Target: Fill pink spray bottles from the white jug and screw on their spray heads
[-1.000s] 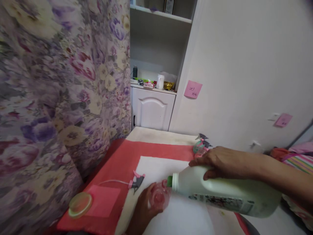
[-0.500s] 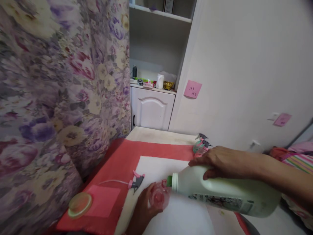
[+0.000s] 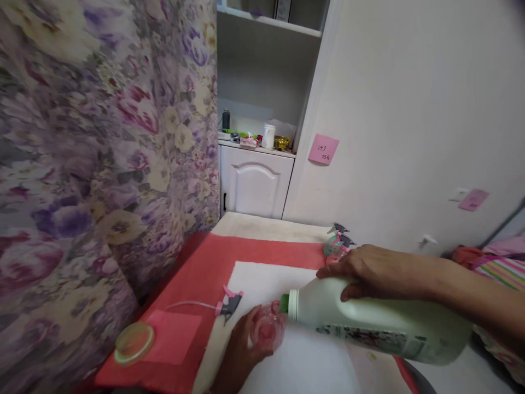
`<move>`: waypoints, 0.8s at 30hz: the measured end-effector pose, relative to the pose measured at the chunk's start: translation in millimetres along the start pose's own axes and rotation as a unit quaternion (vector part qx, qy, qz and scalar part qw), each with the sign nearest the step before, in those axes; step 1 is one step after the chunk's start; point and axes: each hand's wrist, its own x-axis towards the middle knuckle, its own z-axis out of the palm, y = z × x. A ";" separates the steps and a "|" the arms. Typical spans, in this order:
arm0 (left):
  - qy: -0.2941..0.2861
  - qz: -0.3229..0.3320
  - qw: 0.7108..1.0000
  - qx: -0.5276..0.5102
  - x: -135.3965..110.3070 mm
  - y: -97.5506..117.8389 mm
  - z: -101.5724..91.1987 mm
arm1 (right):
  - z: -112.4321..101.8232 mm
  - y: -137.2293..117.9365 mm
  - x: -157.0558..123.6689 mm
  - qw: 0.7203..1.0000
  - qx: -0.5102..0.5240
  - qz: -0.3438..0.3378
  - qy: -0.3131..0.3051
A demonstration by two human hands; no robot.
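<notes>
My right hand (image 3: pixel 371 269) grips a large pale green jug (image 3: pixel 381 323), tipped almost flat with its open neck pointing left. The neck meets the mouth of a small clear pink bottle (image 3: pixel 268 328), which my left hand (image 3: pixel 241 350) holds upright on the white cloth (image 3: pixel 303 361). A pink and grey spray head with its tube (image 3: pixel 227 302) lies loose just left of the small bottle. A green round cap (image 3: pixel 133 342) rests on a pink sticky note (image 3: pixel 172 336) at the front left.
A red cloth (image 3: pixel 213 257) covers the table under the white one. Two more spray bottles (image 3: pixel 338 243) stand behind my right hand by the wall. A flowered curtain (image 3: pixel 102 164) hangs close on the left. A white cupboard (image 3: pixel 254 183) stands behind.
</notes>
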 end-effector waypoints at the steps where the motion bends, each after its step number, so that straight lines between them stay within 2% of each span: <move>1: -0.003 0.008 1.000 -0.004 0.2 -1.3 0.0 | 0.5 0.6 -0.1 1.000 0.001 -0.001 0.000; 9: -0.023 0.017 0.999 -0.029 1.8 -10.0 1.8 | 2.1 2.0 -0.6 1.000 0.003 0.000 0.002; 24: -0.018 0.031 0.999 -0.026 1.2 -11.8 0.0 | -1.5 -3.3 0.1 1.000 0.000 0.006 -0.003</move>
